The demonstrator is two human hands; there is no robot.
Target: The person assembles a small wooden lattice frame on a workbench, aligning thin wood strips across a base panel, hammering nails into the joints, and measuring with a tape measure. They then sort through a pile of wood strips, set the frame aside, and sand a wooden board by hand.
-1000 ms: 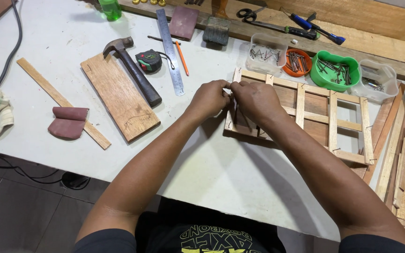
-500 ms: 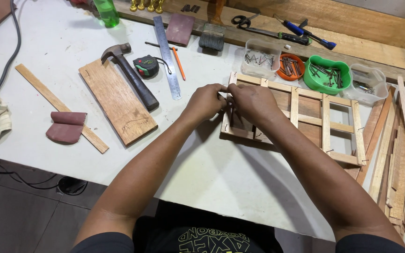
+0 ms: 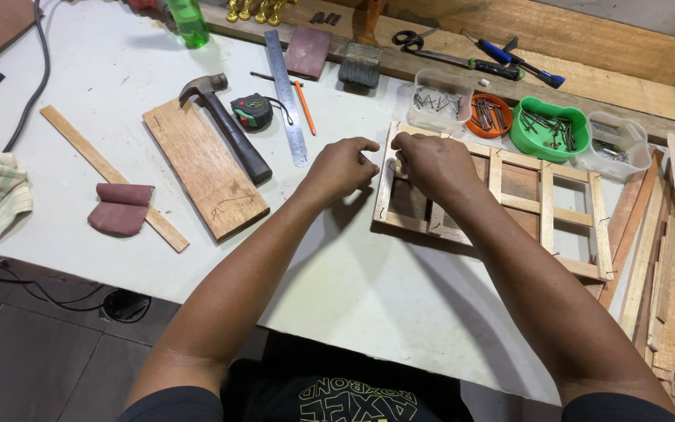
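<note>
A: What's changing versus a second ago?

B: The hands are separating. Earlier both were pinched together at the near-left corner of the wooden slat frame [image 3: 494,199]; now the left hand [image 3: 341,166] is sitting just off the frame's left edge over the white tabletop [image 3: 353,289], fingers curled narrow, thumb to forefinger. Too small to tell if anything's between them.

A: Right one?

B: The right hand [image 3: 431,162] is resting on the frame's left end, fingers bent down onto a slat, gripping or pressing it. Likely steadying the frame while the left comes away, that's a judgement.

A: Frame location?

B: Lying flat on the tabletop, right of centre, just in front of the nail tubs: clear tub [image 3: 439,100], orange dish [image 3: 491,115], green tub [image 3: 550,129].

A: Surroundings, obstructions?

B: The hammer [image 3: 224,125] is lying across a plank [image 3: 203,176], well left of the hands. Tape measure [image 3: 251,111], steel ruler [image 3: 285,98], pencil [image 3: 304,107] are beside it. Loose slats [image 3: 669,266] are stacked against the frame's right side. Nothing is sitting between the left hand and the hammer.
</note>
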